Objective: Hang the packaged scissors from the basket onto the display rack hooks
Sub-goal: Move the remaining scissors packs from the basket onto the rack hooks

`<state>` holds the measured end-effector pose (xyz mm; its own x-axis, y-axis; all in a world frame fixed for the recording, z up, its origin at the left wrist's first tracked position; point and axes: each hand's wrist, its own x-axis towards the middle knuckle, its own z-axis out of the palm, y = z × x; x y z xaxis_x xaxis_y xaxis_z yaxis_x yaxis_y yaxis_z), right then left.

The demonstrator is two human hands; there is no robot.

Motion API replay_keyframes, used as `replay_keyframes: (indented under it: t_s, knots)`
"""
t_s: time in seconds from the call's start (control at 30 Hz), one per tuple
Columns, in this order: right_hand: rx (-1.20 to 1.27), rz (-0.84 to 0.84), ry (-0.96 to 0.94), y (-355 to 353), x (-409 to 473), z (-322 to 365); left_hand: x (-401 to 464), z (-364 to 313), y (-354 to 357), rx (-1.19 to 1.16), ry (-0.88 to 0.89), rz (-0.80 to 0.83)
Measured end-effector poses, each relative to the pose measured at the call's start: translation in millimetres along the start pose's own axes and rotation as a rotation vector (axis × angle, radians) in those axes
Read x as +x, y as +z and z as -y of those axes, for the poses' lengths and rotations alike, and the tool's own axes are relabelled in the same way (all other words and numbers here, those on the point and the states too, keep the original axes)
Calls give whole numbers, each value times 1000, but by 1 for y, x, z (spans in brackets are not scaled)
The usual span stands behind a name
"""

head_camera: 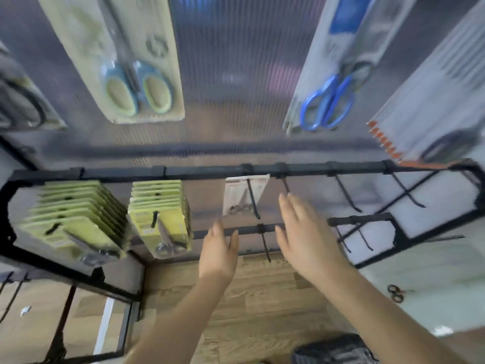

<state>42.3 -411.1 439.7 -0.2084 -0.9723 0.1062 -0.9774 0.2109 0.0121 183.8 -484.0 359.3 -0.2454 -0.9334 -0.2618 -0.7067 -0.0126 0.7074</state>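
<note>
A white packaged pair of scissors [242, 194] hangs alone on a black hook [253, 198] of the display rack [183, 171]. My left hand [219, 252] is raised just below and left of it, fingers straight, holding nothing. My right hand [305, 232] is lifted to the right of the package, fingers spread and empty, near an empty hook [285, 185]. Two stacks of yellow-green scissor packs [76, 222] [160, 214] hang on hooks to the left. A dark basket [333, 349] shows at the bottom edge.
Larger packs hang on the row above: blue-green handled scissors [136, 88] and blue scissors [326, 103]. Bare hooks [347, 194] [408, 191] stick out on the right and one [265, 244] on the lower bar. Wooden floor [249, 298] lies below.
</note>
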Motion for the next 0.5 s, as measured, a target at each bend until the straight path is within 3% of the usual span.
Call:
replay_keyframes:
  t_s: [0.1,0.27,0.5]
  knots:
    - [-47,100,84,-20,-40,-8,-40,-11,-17,189,223,-32]
    - [37,152,344,-100,-95,-20,-85,-75,-56,256,606,-17]
    - [92,-88,633,-214,-172,-36,-164,-207,-84,446,953,115]
